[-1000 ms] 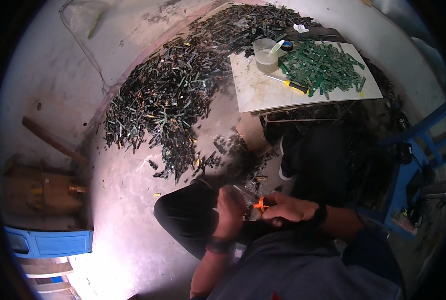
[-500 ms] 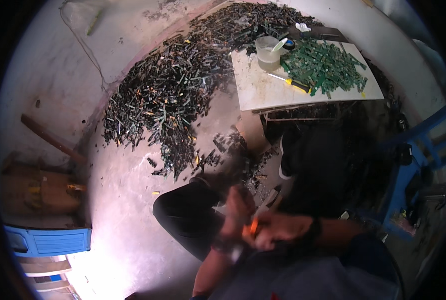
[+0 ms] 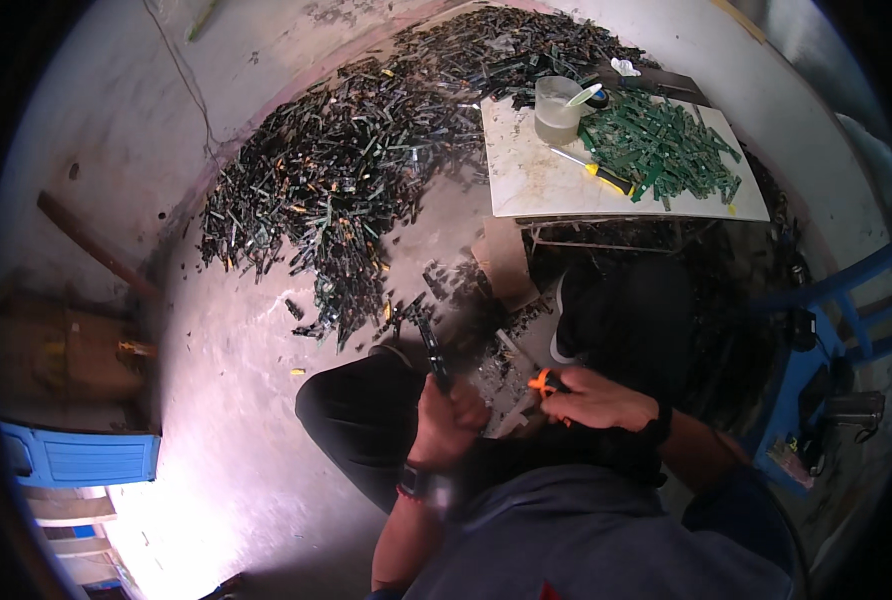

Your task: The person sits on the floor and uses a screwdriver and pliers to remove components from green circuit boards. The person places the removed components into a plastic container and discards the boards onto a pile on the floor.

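Observation:
My left hand (image 3: 444,418) is closed around the lower end of a dark, narrow strip (image 3: 431,345). The strip points away from me, toward the scattered pieces on the floor, and looks like the long thin parts in the pile. To its right, my right hand (image 3: 601,400) is closed on an orange-and-black tool (image 3: 544,382); its exact kind is unclear, as the fingers cover much of it. The two hands are apart, above my lap. Between them, small pale and dark scraps (image 3: 506,385) lie on the floor.
A large pile of dark strips (image 3: 316,190) spreads by the wall. A white low table (image 3: 526,190) bears green circuit-board strips (image 3: 656,140), a cup of cloudy liquid (image 3: 558,115) and a yellow-black screwdriver (image 3: 601,173). A blue stool (image 3: 86,458) stands left, a blue chair (image 3: 806,370) right.
My hands were close together and blurred; now they are apart, the right one further right. The dark strip now shows clearly, sticking out of my left hand.

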The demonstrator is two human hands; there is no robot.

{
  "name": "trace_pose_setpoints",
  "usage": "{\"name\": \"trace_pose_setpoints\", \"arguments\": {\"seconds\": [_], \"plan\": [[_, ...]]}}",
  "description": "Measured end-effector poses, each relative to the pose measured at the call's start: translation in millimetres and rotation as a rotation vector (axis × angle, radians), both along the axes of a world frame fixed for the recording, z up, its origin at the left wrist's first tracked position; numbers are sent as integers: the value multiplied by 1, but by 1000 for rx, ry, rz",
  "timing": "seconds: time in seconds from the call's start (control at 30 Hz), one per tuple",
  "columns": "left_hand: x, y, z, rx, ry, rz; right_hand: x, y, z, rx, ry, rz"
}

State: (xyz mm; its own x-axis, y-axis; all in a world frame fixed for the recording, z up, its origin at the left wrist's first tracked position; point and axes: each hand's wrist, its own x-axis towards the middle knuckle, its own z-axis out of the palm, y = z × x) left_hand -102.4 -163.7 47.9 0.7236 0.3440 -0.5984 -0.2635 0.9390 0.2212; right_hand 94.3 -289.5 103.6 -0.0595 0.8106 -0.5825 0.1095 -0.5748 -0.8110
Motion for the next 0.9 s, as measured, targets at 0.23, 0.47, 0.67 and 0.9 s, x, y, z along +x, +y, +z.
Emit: {"name": "trace_pose_setpoints", "arguments": {"seconds": [0.23,0.47,0.67,0.9], "plan": [[5,-5,-5,88,162,49,-27,10,0,-98,445,152],[14,-11,8,108,409,106,-35,13,-8,-131,795,93],[15,-19,10,319,505,42,-41,13,-23,-135,621,69],[24,-21,2,236,579,41,-37,14,-12,-62,235,97]]}}
